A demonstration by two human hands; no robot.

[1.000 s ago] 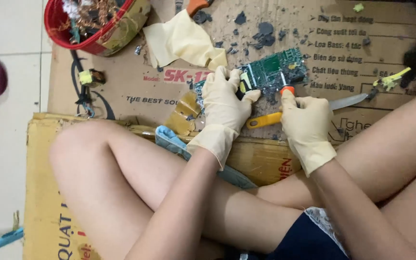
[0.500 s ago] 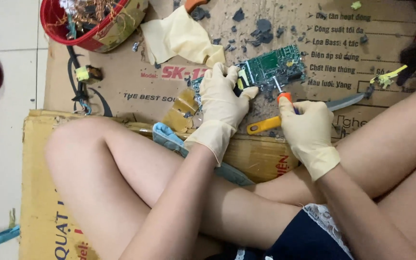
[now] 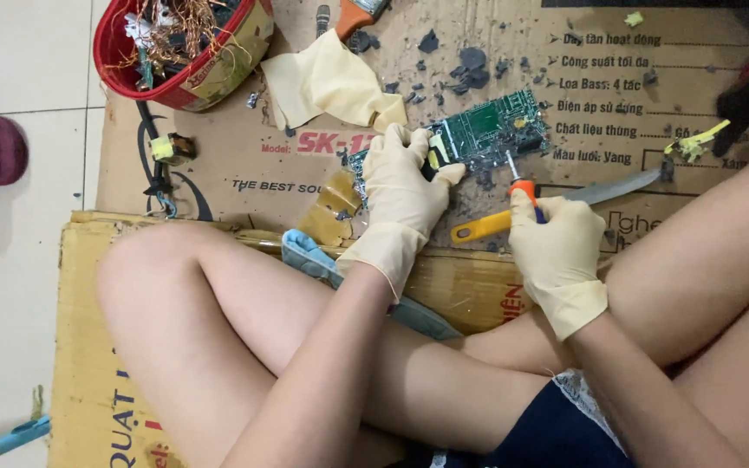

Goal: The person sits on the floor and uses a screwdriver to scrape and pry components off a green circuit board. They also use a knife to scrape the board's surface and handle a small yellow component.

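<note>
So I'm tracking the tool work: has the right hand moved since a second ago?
Yes. The right hand with its screwdriver has moved up toward the circuit board, away from the yellow-handled knife lying on the cardboard.

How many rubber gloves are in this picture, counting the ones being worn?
3, maybe more hidden. One is on the left hand, pressing the green circuit board; one is on the right hand, gripping a screwdriver; a spare glove lies crumpled beside the red bucket.
</note>
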